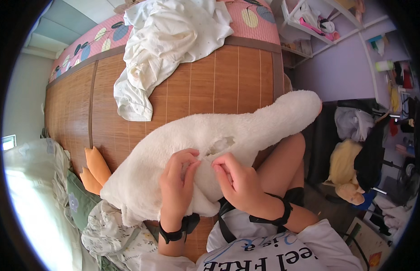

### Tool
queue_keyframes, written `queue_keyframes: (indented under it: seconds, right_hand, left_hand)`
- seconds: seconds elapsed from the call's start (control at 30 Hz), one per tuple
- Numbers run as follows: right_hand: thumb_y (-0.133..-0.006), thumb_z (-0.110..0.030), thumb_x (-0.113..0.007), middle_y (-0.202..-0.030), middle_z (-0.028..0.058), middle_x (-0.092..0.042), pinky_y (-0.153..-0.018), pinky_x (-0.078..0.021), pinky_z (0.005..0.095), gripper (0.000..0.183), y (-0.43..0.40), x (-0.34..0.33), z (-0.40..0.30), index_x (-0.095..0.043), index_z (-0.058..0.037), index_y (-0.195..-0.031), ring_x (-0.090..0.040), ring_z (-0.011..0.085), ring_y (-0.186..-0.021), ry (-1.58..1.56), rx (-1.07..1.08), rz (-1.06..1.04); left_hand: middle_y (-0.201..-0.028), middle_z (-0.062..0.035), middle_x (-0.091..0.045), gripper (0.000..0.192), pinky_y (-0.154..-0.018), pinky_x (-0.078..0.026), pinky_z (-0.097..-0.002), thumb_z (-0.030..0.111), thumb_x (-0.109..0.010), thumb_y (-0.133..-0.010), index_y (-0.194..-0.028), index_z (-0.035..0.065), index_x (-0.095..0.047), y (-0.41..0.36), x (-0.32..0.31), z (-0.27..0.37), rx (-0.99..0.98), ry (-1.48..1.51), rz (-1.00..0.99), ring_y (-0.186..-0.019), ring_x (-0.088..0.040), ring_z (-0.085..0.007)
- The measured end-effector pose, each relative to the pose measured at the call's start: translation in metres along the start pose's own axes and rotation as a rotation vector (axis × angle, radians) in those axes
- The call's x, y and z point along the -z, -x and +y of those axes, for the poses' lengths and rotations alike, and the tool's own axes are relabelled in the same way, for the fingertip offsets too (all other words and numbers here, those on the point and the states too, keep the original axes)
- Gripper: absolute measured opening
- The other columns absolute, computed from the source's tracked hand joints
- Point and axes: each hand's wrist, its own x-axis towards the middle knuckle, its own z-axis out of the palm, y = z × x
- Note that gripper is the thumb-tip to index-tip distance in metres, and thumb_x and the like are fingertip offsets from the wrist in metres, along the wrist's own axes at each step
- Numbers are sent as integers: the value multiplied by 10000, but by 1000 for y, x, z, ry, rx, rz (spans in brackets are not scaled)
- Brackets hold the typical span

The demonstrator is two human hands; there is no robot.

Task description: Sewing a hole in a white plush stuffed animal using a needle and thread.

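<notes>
A large white plush goose (183, 135) with orange webbed feet (97, 166) lies across my lap and the mat, its long neck stretching to the right. An open tear (223, 145) in its body shows pale stuffing inside. My left hand (179, 179) rests on the plush just left of and below the tear, thumb and forefinger brought close together. Below the tear, my right hand (235, 178) is curled with its thumb and forefinger pinched near the fabric. Anything thin between either hand's fingertips is too small to make out.
The brown slatted mat (196, 84) covers a bed with a pink leaf-patterned edge (105, 37). A crumpled white cloth (162, 44) lies beyond the goose. Floral bedding (111, 233) and a green cushion (81, 200) are at left. A cluttered chair (345, 159) stands at right.
</notes>
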Motion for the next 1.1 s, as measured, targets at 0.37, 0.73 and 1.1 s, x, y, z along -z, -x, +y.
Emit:
queue_keyframes:
  seconds: [0.37, 0.73, 1.1]
  right_hand:
    - [-948, -49, -560, -687, 142, -627, -507, -485, 388, 81, 14, -9, 0, -524, -49, -1020, -654, 314, -592, -138, -60, 19]
    - [-963, -59, -556, -691, 161, -618, -499, -478, 382, 79, 12, -14, -1, -514, -40, -1027, -646, 336, -590, -125, -59, 7]
    - [-1009, -65, -495, -644, 92, -558, -516, -451, 315, 66, 14, -32, 3, -477, -24, -1059, -578, 199, -531, -372, -144, 40]
  left_hand:
    - [-953, -121, -682, 144, -673, -513, -250, -107, -631, -863, -957, -8, -586, 12, -5, -10, -121, 6, 90, -768, -642, -185]
    - [-944, -108, -679, 156, -651, -496, -242, -102, -639, -860, -965, 0, -586, 13, -9, -14, -150, 6, 105, -733, -625, -175]
    - [-940, -118, -688, 162, -669, -507, -257, -90, -658, -848, -960, 5, -590, 15, -10, -16, -149, 39, 93, -757, -647, -197]
